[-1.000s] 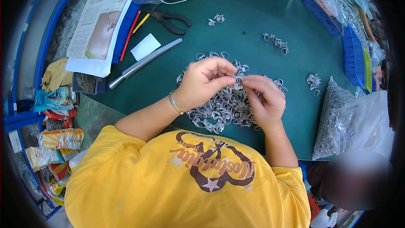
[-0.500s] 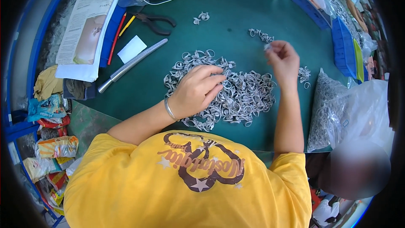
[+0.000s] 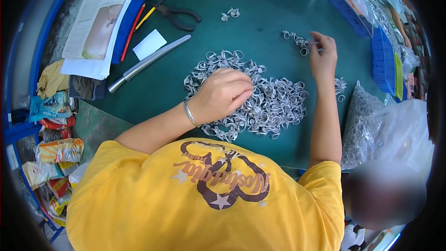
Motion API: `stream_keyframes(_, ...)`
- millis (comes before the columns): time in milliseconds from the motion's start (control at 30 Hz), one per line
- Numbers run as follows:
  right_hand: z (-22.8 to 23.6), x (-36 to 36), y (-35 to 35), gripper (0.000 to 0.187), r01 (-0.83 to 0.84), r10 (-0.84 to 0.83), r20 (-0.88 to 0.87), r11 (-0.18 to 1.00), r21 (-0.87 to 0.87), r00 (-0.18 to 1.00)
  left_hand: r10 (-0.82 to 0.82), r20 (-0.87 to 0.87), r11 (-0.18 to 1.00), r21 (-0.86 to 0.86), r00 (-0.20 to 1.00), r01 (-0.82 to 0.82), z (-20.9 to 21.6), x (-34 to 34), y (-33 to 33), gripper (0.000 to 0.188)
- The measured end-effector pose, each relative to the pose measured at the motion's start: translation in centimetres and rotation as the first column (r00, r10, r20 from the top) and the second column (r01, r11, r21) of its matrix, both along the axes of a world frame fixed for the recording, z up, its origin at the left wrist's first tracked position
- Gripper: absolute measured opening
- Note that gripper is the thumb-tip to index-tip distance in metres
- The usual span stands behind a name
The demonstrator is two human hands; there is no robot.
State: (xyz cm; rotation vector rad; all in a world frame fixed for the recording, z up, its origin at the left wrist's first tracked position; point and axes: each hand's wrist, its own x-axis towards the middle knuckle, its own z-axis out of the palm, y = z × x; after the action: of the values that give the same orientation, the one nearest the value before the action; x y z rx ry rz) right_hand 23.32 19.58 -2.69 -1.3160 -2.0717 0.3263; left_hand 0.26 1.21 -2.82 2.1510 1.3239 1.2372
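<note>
A heap of grey metal rings (image 3: 278,107) lies on the green tabletop in front of me. My left hand (image 3: 224,92), with a bangle (image 3: 189,113) at the wrist, rests over the left part of this heap. Its fingers and thumb are drawn together among the rings, and whatever they pinch is hidden. Beyond the heap to the right, my right hand (image 3: 324,58) hovers beside a short row of rings (image 3: 296,40). Thumb and fingers there are apart, and no ring shows between them.
Farther off lie a few rings (image 3: 231,14), pliers (image 3: 179,17) and a tapered metal rod (image 3: 151,63). A small ring group (image 3: 340,86) sits right of my forearm, near a bag of rings (image 3: 360,130). Blue bins (image 3: 383,62) line the right edge. A person sits at the lower right.
The right hand has let go of a small ring at the near end of the row and drawn slightly right. My left hand's fingers have closed together over the heap. The whole view has shifted slightly.
</note>
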Motion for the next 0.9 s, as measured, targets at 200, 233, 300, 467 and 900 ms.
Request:
stream_keyframes(200, 2.0, -5.4, -6.2, 0.012, -0.404, 0.462, 0.071, 0.832, -0.379, 0.884, -0.024, 0.024, 0.998, -0.062, 0.999, 0.025, 0.6, -0.3, 0.0, 0.004)
stream_keyframes(233, 2.1, -5.2, -6.3, 0.012, -0.406, 0.463, 0.071, 0.833, -0.377, 0.884, -0.046, 0.036, 0.994, -0.101, 0.998, 0.049, 0.7, -0.4, 0.0, 0.004)
stream_keyframes(300, 3.0, -4.8, -7.0, 0.010, -0.371, 0.368, -0.079, 0.857, -0.358, 0.927, -0.061, 0.034, 0.992, -0.110, 0.998, 0.065, 0.8, -0.6, -0.2, 0.008)
stream_keyframes(467, 4.1, -5.2, -11.0, 0.017, -0.565, 0.570, -0.054, 0.821, 0.083, 0.820, 0.104, 0.331, 0.950, -0.311, 0.938, 0.005, 2.0, -0.4, -0.4, 0.018)
stream_keyframes(900, 2.8, -4.4, -14.2, 0.018, -0.484, 0.144, -0.645, 0.785, -0.386, 0.750, 0.083, 0.280, 0.996, -0.060, 0.956, -0.069, 2.1, -0.2, -0.5, 0.010)
